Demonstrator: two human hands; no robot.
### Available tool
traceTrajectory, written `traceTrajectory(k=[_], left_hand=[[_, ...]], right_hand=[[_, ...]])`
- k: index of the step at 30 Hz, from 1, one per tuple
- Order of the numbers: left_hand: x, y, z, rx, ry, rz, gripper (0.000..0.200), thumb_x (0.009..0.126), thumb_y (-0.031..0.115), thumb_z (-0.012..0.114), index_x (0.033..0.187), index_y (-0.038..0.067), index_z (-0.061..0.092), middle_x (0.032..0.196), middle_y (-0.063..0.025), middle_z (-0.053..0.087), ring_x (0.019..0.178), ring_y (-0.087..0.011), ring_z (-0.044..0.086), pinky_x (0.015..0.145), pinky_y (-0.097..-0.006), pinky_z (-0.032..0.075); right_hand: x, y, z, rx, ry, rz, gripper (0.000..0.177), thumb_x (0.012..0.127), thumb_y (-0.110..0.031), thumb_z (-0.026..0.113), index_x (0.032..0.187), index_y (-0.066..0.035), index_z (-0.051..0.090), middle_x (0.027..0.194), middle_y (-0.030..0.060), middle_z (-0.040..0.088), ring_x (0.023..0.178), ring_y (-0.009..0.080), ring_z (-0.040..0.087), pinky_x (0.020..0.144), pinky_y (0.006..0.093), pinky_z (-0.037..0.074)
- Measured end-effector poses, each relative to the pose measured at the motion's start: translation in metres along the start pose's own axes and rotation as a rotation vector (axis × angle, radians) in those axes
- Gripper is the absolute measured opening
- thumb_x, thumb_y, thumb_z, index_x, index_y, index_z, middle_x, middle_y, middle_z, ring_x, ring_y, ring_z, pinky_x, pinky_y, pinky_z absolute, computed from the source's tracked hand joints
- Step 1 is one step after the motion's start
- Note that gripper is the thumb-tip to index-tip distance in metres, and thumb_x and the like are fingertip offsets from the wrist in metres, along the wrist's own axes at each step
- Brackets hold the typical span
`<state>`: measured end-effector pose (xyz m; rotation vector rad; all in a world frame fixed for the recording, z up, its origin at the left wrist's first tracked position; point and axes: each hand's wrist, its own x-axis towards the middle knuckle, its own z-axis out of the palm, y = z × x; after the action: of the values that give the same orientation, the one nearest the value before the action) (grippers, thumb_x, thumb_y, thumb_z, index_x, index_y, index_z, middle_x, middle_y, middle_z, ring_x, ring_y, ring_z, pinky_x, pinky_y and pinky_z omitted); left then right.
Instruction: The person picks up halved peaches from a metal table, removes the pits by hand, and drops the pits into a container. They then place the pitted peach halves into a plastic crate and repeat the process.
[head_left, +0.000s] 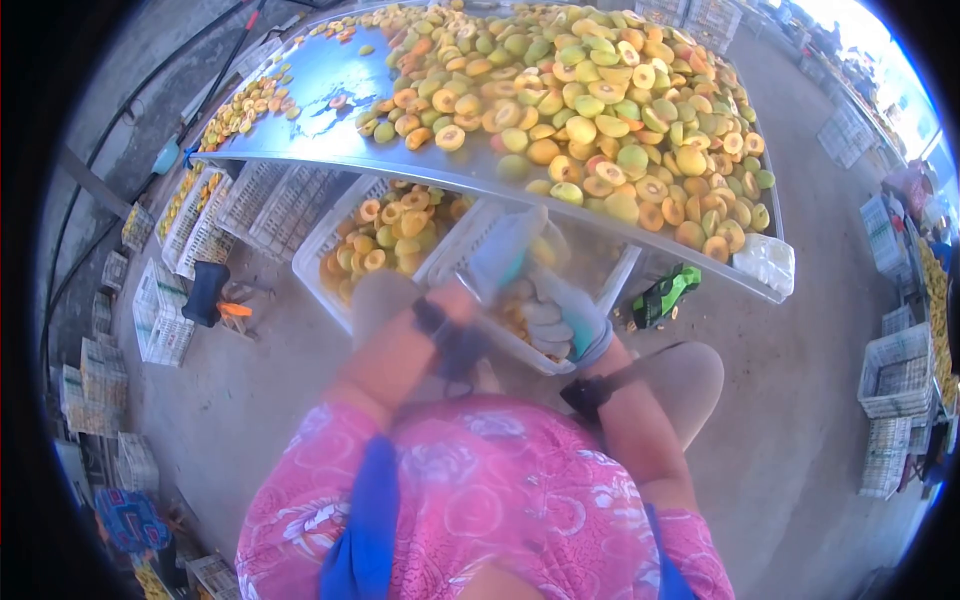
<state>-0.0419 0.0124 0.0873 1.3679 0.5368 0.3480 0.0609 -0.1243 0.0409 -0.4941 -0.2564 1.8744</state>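
My left hand (503,253), in a pale glove with a teal patch, is just below the near edge of the metal table (330,95). Motion smears its fingers. My right hand (570,318), gloved too, is beside it with the fingers curled in; whatever it may hold is hidden. Both are over a white plastic crate (468,240) with some fruit in its bottom. A yellowish blur, possibly fruit, shows between the hands. Halved yellow-green stone fruit (600,110) lies heaped on the table.
Left of my hands, another crate (345,290) is filled with halved fruit. A green-and-black bag (665,295) lies on the floor to the right. A clear plastic-wrapped block (765,265) sits on the table's corner. Stacked crates (895,375) line the right side.
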Motion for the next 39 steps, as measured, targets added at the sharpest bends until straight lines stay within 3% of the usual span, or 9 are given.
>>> traceTrajectory(k=[5, 7, 11, 13, 14, 18, 21, 27, 39], left_hand=[[0.015, -0.032, -0.006, -0.257, 0.076, -0.103, 0.054, 0.098, 0.052, 0.047, 0.092, 0.002, 0.064, 0.082, -0.0111, 0.069, 0.065, -0.0154, 0.065, 0.055, -0.0242, 0.051], [0.020, -0.045, -0.009, -0.280, 0.089, 0.318, 0.048, 0.099, 0.048, 0.048, 0.099, 0.002, 0.063, 0.088, -0.0120, 0.069, 0.073, -0.0195, 0.067, 0.062, -0.0290, 0.055], [0.046, -0.074, -0.096, -0.263, 0.098, 0.397, 0.041, 0.099, 0.041, 0.050, 0.104, 0.002, 0.061, 0.093, -0.0126, 0.068, 0.079, -0.0237, 0.068, 0.070, -0.0363, 0.059], [0.064, -0.105, -0.169, -0.403, 0.682, 0.353, 0.026, 0.094, 0.017, 0.058, 0.115, 0.001, 0.062, 0.110, -0.0088, 0.067, 0.092, -0.0170, 0.067, 0.070, -0.0281, 0.055], [0.017, -0.018, -0.140, -0.598, 0.406, 0.157, 0.027, 0.094, 0.019, 0.059, 0.112, -0.001, 0.062, 0.107, -0.0101, 0.067, 0.088, -0.0202, 0.067, 0.068, -0.0304, 0.056], [0.025, 0.015, -0.127, 0.505, 0.636, 0.201, 0.037, 0.096, 0.030, 0.057, 0.120, 0.002, 0.059, 0.116, -0.0110, 0.063, 0.101, -0.0195, 0.064, 0.088, -0.0333, 0.052], [0.100, -0.026, -0.139, 1.291, 0.337, 0.524, 0.039, 0.090, 0.031, 0.061, 0.122, 0.009, 0.059, 0.130, -0.0145, 0.054, 0.116, -0.0291, 0.054, 0.099, -0.0384, 0.043], [0.207, -0.013, -0.063, 1.509, 0.181, 0.574, 0.050, 0.082, 0.031, 0.065, 0.128, 0.017, 0.056, 0.131, -0.0168, 0.051, 0.121, -0.0335, 0.051, 0.101, -0.0436, 0.043], [0.210, 0.011, -0.053, 1.610, 0.024, 0.046, 0.060, 0.074, 0.021, 0.069, 0.130, 0.009, 0.052, 0.126, -0.0228, 0.053, 0.112, -0.0413, 0.057, 0.090, -0.0478, 0.050]], right_hand=[[0.008, 0.008, 0.002, 0.238, -0.200, 0.018, 0.035, 0.105, -0.038, 0.034, 0.105, -0.007, 0.052, 0.056, -0.0080, 0.030, 0.032, 0.0022, 0.020, 0.027, 0.0201, 0.014], [0.009, 0.008, -0.001, 0.279, -0.398, 0.041, 0.034, 0.103, -0.045, 0.042, 0.103, -0.012, 0.050, 0.062, -0.0077, 0.034, 0.038, 0.0021, 0.026, 0.033, 0.0183, 0.019], [0.004, 0.013, 0.000, 0.287, -0.383, 0.019, 0.035, 0.102, -0.046, 0.042, 0.104, -0.012, 0.050, 0.063, -0.0074, 0.035, 0.039, 0.0029, 0.026, 0.034, 0.0188, 0.020], [0.005, 0.013, -0.010, 0.359, -0.355, -0.008, 0.036, 0.102, -0.047, 0.044, 0.105, -0.012, 0.050, 0.063, -0.0073, 0.034, 0.040, 0.0040, 0.027, 0.035, 0.0198, 0.021], [0.004, 0.012, -0.010, 0.359, -0.358, -0.017, 0.036, 0.102, -0.047, 0.044, 0.105, -0.012, 0.050, 0.063, -0.0073, 0.034, 0.040, 0.0040, 0.027, 0.035, 0.0198, 0.021], [0.006, 0.009, -0.014, 0.367, -0.152, -0.130, 0.036, 0.103, -0.045, 0.041, 0.107, -0.011, 0.052, 0.064, -0.0063, 0.038, 0.040, 0.0053, 0.030, 0.036, 0.0218, 0.024], [0.007, 0.003, -0.014, 0.340, -0.094, -0.155, 0.036, 0.104, -0.044, 0.038, 0.107, -0.012, 0.055, 0.065, -0.0053, 0.041, 0.039, 0.0059, 0.031, 0.035, 0.0230, 0.026], [0.004, -0.007, -0.014, 0.287, -0.022, -0.167, 0.039, 0.102, -0.048, 0.039, 0.108, -0.013, 0.056, 0.066, -0.0058, 0.041, 0.040, 0.0068, 0.032, 0.035, 0.0232, 0.025], [0.001, -0.011, 0.002, 0.206, 0.135, -0.193, 0.033, 0.100, -0.046, 0.046, 0.103, -0.014, 0.050, 0.065, -0.0062, 0.040, 0.041, 0.0044, 0.027, 0.034, 0.0188, 0.020]])
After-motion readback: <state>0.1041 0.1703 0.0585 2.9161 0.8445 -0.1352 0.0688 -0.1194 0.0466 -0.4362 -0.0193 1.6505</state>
